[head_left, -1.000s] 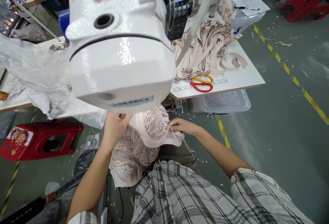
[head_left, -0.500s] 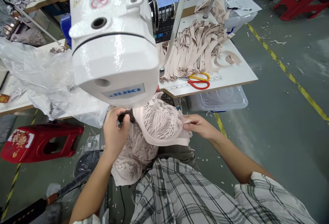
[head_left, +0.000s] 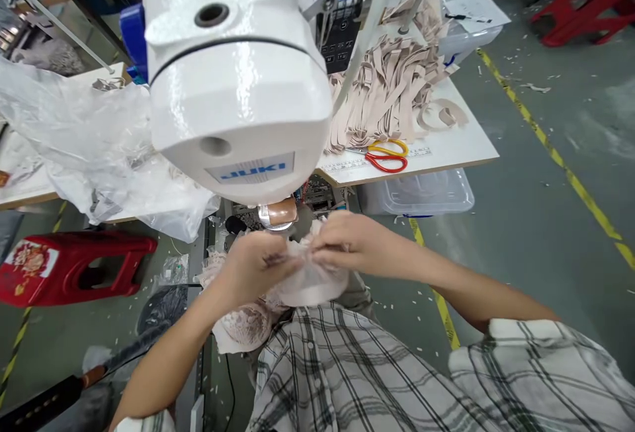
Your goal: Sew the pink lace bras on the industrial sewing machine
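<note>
A pale pink lace bra [head_left: 310,286] is held over my lap, just below the head of a white sewing machine [head_left: 238,114]. My left hand [head_left: 258,263] pinches its upper edge from the left. From the right, my right hand [head_left: 342,240] grips the same edge, fingertips close to the left ones. Motion blurs the fabric and the fingers. More lace [head_left: 243,326] from the garment hangs over my left thigh. Between the machine head and my hands, the machine's small rounded work arm [head_left: 278,214] shows.
Beige fabric strips [head_left: 381,94] lie heaped on the right table beside scissors [head_left: 387,155] with red and yellow handles. A clear lidded box [head_left: 421,192] is under that table. Clear plastic sheeting [head_left: 99,141] covers the left table, and a red stool [head_left: 74,266] stands below it.
The bra has come away from under the machine head, down toward my lap. My hands have moved together on its edge. The machine's work arm is now exposed.
</note>
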A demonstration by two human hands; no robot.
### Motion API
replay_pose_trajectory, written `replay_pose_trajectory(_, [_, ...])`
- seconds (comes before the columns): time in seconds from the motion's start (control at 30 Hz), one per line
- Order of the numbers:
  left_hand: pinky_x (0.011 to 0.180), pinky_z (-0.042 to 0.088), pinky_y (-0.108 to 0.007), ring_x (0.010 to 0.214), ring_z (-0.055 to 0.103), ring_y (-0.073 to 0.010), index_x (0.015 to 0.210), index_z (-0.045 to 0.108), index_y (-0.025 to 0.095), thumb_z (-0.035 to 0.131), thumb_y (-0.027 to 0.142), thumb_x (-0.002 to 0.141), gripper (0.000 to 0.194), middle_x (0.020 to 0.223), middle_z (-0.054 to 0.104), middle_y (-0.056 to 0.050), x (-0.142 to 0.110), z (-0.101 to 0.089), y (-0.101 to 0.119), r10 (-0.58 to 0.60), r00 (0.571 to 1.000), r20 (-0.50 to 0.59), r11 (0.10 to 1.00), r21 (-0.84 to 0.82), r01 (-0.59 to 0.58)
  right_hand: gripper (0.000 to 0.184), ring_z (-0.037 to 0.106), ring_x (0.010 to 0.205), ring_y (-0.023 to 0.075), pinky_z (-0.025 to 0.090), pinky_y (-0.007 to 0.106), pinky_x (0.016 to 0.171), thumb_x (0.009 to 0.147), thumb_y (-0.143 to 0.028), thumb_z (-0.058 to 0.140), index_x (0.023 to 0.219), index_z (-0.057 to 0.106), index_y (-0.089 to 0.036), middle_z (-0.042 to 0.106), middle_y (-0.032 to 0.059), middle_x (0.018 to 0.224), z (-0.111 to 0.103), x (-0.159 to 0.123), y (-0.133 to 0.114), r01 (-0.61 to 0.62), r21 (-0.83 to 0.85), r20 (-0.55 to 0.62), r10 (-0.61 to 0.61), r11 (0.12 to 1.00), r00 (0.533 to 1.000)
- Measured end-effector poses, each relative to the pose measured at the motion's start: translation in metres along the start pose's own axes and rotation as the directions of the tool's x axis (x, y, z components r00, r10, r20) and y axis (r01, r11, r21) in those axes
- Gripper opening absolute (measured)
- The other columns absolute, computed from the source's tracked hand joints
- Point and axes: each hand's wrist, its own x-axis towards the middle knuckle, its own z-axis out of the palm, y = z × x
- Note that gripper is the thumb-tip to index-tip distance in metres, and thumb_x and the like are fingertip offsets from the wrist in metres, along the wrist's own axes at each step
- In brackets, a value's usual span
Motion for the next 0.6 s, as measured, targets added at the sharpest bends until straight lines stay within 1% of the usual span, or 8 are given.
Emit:
replay_pose_trajectory(0.07, [0.049,0.032,-0.023,0.054,0.045,-0.0102,0.068,0.057,0.019,0.067,0.045,0.088,0.034,0.062,0.055,0.003,0.006,-0.011,-0.014,-0.128,0.986,-0.107,0.990,-0.067,0.122,0.030,0.056,0.072,0.0141,0.038,0.032,0.085,0.096,-0.037,0.060,0.075,0.069,-0.018,0.069,0.0009,0.074,-0.003,0.017,0.015,0.002,-0.073,-0.103,-0.010,0.997,0.995])
replay_pose_trajectory(0.1, [0.049,0.029,-0.023,0.053,0.042,-0.0096,0.067,0.055,0.019,0.067,0.046,0.087,0.036,0.061,0.053,0.003,0.010,-0.015,-0.019,-0.180,0.971,-0.156,0.983,-0.073,0.170,0.032,0.055,0.072,0.0140,0.038,0.032,0.084,0.095,-0.038,0.061,0.071,0.067,-0.017,0.068,0.0008,0.072,-0.004,0.025,0.022,-0.017,-0.083,-0.140,0.005,0.996,0.990])
replay_pose_trajectory(0.2, [0.048,0.022,-0.024,0.050,0.029,-0.0082,0.055,0.038,0.020,0.066,0.048,0.085,0.050,0.051,0.034,0.006,0.023,-0.022,-0.027,-0.264,0.930,-0.255,0.965,-0.067,0.255,0.033,0.053,0.066,0.0123,0.036,0.028,0.070,0.091,-0.041,0.064,0.068,0.066,-0.017,0.064,-0.0006,0.068,-0.008,0.043,0.033,-0.162,0.008,-0.162,0.161,0.987,0.974])
replay_pose_trajectory(0.27, [0.048,0.025,-0.024,0.050,0.030,-0.0090,0.053,0.035,0.021,0.064,0.044,0.086,0.050,0.049,0.032,0.006,0.031,-0.024,-0.030,-0.263,0.928,-0.265,0.965,-0.078,0.251,0.035,0.052,0.064,0.0115,0.034,0.026,0.064,0.088,-0.046,0.066,0.069,0.066,-0.016,0.062,-0.0014,0.066,-0.011,0.050,0.036,-0.228,0.116,-0.132,0.242,0.967,0.961])
replay_pose_trajectory(0.33, [0.051,0.035,-0.024,0.054,0.042,-0.0121,0.056,0.046,0.021,0.064,0.040,0.085,0.039,0.051,0.043,0.004,0.036,-0.024,-0.031,-0.238,0.923,-0.303,0.971,-0.085,0.222,0.036,0.054,0.065,0.0121,0.036,0.025,0.063,0.085,-0.048,0.068,0.069,0.067,-0.017,0.063,-0.0011,0.066,-0.013,0.055,0.039,-0.237,0.175,-0.123,0.260,0.956,0.958])
replay_pose_trajectory(0.43, [0.063,0.048,-0.027,0.070,0.058,-0.0189,0.065,0.058,0.020,0.067,0.036,0.081,0.024,0.060,0.059,0.000,0.041,-0.025,-0.034,-0.192,0.901,-0.389,0.981,-0.070,0.179,0.032,0.059,0.072,0.0155,0.042,0.026,0.067,0.083,-0.048,0.070,0.071,0.069,-0.018,0.066,0.0002,0.069,-0.016,0.061,0.046,-0.209,0.199,-0.155,0.242,0.957,0.958])
replay_pose_trajectory(0.5, [0.070,0.052,-0.028,0.081,0.063,-0.0218,0.073,0.062,0.020,0.068,0.036,0.079,0.018,0.069,0.066,-0.002,0.045,-0.026,-0.036,-0.153,0.893,-0.424,0.988,-0.052,0.145,0.028,0.063,0.080,0.0186,0.046,0.028,0.073,0.082,-0.046,0.072,0.074,0.071,-0.020,0.067,0.0004,0.070,-0.017,0.064,0.052,-0.177,0.203,-0.192,0.217,0.963,0.957])
replay_pose_trajectory(0.6, [0.078,0.055,-0.031,0.090,0.065,-0.0231,0.078,0.062,0.019,0.068,0.036,0.078,0.018,0.081,0.071,-0.004,0.050,-0.028,-0.040,-0.084,0.896,-0.436,0.996,-0.021,0.083,0.024,0.066,0.092,0.0221,0.050,0.032,0.083,0.081,-0.044,0.075,0.084,0.074,-0.020,0.070,0.0006,0.075,-0.018,0.067,0.058,-0.135,0.206,-0.223,0.181,0.969,0.958])
